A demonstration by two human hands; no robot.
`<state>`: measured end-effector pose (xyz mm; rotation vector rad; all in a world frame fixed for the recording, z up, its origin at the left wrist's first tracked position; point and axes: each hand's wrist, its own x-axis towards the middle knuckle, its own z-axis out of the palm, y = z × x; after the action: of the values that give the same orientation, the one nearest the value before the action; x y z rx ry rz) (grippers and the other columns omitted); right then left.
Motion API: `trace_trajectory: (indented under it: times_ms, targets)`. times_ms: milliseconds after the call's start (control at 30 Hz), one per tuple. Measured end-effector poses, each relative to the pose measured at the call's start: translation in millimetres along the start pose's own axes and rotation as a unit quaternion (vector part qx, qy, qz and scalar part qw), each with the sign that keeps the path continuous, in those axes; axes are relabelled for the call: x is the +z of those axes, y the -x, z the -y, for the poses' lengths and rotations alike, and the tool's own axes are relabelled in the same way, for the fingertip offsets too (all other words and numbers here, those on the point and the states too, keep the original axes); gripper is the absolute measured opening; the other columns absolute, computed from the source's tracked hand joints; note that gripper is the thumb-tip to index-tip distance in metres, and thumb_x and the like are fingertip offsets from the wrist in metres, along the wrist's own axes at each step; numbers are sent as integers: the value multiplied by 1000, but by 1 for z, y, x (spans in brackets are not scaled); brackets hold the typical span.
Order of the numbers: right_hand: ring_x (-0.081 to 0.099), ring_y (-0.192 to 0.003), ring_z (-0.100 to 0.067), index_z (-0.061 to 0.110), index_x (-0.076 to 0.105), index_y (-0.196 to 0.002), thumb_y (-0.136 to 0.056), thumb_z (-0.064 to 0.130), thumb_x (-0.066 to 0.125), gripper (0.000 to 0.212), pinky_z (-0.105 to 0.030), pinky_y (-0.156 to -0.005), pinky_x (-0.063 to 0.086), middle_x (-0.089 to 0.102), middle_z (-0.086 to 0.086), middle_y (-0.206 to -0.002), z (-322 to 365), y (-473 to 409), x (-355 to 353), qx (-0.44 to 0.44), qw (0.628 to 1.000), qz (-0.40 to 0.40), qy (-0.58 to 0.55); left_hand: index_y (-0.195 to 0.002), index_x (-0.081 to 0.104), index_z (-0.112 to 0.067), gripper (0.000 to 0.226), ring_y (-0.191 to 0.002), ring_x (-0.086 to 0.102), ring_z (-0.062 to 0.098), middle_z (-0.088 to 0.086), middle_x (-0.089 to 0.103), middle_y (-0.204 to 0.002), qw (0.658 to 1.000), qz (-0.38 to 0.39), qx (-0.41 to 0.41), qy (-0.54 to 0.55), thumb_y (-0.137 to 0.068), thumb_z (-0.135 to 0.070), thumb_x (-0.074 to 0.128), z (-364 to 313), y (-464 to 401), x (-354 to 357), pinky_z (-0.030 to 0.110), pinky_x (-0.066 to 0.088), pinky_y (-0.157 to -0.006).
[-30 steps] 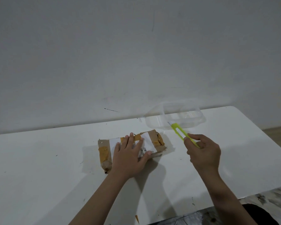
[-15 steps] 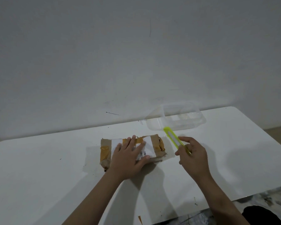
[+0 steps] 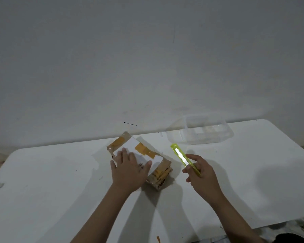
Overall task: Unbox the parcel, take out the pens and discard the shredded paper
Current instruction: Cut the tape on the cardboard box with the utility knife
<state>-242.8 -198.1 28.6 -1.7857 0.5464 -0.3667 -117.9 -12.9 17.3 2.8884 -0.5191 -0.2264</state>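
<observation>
A small brown cardboard parcel (image 3: pixel 144 151) with a white label and yellow tape lies sealed on the white table (image 3: pixel 42 190), turned at an angle with one end pointing toward me. My left hand (image 3: pixel 130 171) rests flat on its near left part, fingers spread. To the right of the parcel, my right hand (image 3: pixel 202 174) holds a yellow-green utility knife (image 3: pixel 181 156), its tip pointing up and away, a short gap from the parcel's right side. No pens or shredded paper are visible.
A clear plastic container (image 3: pixel 205 130) stands at the back right of the table near the wall. A small orange scrap (image 3: pixel 158 239) lies at the table's front edge. The table's right edge drops to a speckled floor (image 3: pixel 297 228).
The parcel has been rotated from lying crosswise to a diagonal, with my left hand still on it. My right hand with the knife has stayed beside it.
</observation>
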Motion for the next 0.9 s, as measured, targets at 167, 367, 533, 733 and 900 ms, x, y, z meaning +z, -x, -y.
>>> trace_trajectory:
  times_ms: [167, 367, 533, 733, 900]
  targets:
    - [58, -57, -17, 32, 59, -109, -91, 6, 52, 32, -13, -49, 45, 70, -5, -77, -1, -9, 5, 0, 1000, 4, -6, -150, -4, -21, 97, -141, -25, 28, 13, -25, -154, 989, 129, 55, -57, -82, -72, 41, 18, -25, -15, 61, -7, -110]
    - [64, -55, -13, 34, 59, -109, -91, 8, 52, 33, -31, -61, 53, 65, -5, -84, -14, -22, 16, 11, 999, -29, -17, -147, 18, -38, 64, -145, -14, 22, 8, -11, -158, 990, 98, 89, -46, -92, -23, 48, 21, -36, -33, 59, -10, -110]
    - [64, -66, -17, 31, 59, -111, -91, 10, 53, 29, -32, -62, 53, 58, -8, -87, -26, -50, 29, 31, 997, -76, -1, -143, 23, -28, 86, -144, -15, 26, 10, -12, -158, 996, 3, 77, 52, -73, -73, 47, 11, -24, 6, 51, -1, -114]
    - [62, -80, -24, 13, 63, -106, -87, 9, 61, 19, -27, -71, 42, 63, -3, -82, -36, -96, 42, 63, 985, -153, 38, -147, 13, -32, 90, -139, -29, 17, 0, -29, -153, 985, 30, 170, -3, -75, -61, 58, 42, -46, 6, 54, -9, -112]
    - [60, -83, -25, 6, 67, -90, -81, 5, 65, 10, -25, -73, 39, 66, -9, -89, -49, -124, 63, 31, 979, -180, 89, -147, 9, -38, 93, -137, -31, 12, -8, -33, -149, 975, 34, 217, -21, -75, -58, 64, 52, -59, 2, 46, -15, -111]
